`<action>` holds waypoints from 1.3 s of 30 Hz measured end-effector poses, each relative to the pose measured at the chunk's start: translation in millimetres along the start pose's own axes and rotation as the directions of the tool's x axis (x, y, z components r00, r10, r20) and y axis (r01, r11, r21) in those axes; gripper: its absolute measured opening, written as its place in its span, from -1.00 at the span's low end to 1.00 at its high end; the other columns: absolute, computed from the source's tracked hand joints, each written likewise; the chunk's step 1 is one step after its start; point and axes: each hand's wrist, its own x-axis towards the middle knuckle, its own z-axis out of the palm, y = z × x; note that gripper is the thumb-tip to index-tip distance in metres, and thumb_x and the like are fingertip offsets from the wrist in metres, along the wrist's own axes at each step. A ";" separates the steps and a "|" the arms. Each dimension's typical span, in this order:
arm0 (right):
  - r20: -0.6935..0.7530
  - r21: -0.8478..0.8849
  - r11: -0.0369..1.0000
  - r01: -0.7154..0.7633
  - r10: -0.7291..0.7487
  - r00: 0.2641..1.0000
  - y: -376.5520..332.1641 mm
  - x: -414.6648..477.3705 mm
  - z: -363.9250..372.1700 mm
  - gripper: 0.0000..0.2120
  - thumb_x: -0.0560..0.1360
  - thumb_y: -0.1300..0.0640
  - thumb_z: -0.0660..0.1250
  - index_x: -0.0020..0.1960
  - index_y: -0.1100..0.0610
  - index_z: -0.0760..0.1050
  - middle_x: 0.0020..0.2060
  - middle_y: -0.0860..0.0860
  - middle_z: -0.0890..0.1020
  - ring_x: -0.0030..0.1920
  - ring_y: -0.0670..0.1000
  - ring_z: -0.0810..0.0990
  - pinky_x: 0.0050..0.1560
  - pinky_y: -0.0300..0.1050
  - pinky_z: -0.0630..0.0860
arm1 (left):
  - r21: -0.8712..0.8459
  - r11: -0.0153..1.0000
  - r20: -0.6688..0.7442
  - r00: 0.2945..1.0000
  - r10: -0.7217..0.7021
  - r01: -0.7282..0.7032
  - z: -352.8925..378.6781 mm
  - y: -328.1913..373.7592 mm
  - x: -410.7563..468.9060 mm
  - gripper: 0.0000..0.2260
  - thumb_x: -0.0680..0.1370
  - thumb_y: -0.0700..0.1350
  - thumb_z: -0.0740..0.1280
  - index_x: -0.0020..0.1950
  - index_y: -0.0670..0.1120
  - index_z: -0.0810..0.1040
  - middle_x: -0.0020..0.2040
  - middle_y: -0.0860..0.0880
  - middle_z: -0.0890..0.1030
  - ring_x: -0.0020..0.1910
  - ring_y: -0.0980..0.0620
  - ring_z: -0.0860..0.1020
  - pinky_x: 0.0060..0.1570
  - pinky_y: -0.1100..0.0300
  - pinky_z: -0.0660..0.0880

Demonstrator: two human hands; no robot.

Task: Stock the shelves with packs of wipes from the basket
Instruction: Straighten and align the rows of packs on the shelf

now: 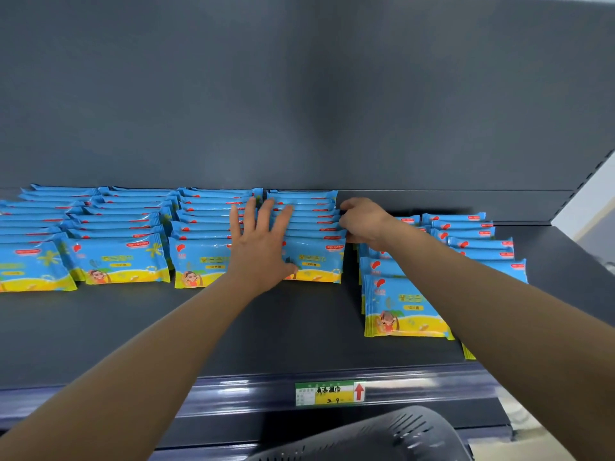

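I see glossy plastic film on the wipe packs (119, 261), smooth matt metal on the shelf (166, 327), and a paper price label (329, 392).

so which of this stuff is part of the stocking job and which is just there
Job: packs of wipes, shelf, basket, left hand pressing flat on them, right hand gripping their edge.
Just there: price label, back panel.

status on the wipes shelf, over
Left grip flat on row of wipes. Right grip curled on its right end. Basket below shelf, nothing in the way.
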 end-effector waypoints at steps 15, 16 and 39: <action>-0.117 -0.292 0.920 0.263 -0.307 0.945 24.9 -31.4 -54.3 -0.73 0.52 0.24 0.27 0.21 0.20 0.51 0.08 0.11 0.60 -0.04 0.00 0.53 -0.06 -0.20 0.42 | 0.028 0.999 -0.074 0.996 0.045 -0.043 -23.6 41.7 -20.8 -0.30 0.38 0.15 0.40 0.39 -0.15 0.26 0.39 -0.14 0.30 0.44 -0.18 0.15 0.43 -0.12 -0.17; -0.115 -0.302 0.913 0.274 -0.320 0.941 28.3 -33.3 -59.5 -0.75 0.52 0.23 0.27 0.18 0.20 0.53 0.03 0.10 0.61 -0.09 -0.01 0.52 -0.11 -0.20 0.42 | -0.009 0.998 -0.096 0.994 0.055 -0.056 -29.4 49.0 -25.5 -0.32 0.38 0.13 0.40 0.38 -0.15 0.27 0.38 -0.14 0.30 0.43 -0.17 0.15 0.44 -0.11 -0.16; 0.117 -0.886 0.395 0.243 -0.318 0.941 64.4 -65.2 -119.4 -0.51 0.50 0.09 0.32 0.39 0.09 0.30 0.29 0.10 0.48 0.24 0.16 0.47 0.20 0.07 0.47 | -0.041 0.918 0.022 0.918 0.395 -0.394 -61.2 132.1 -48.9 -0.39 0.51 0.11 0.29 0.46 -0.09 0.17 0.39 -0.06 0.26 0.41 -0.05 0.18 0.46 0.06 -0.17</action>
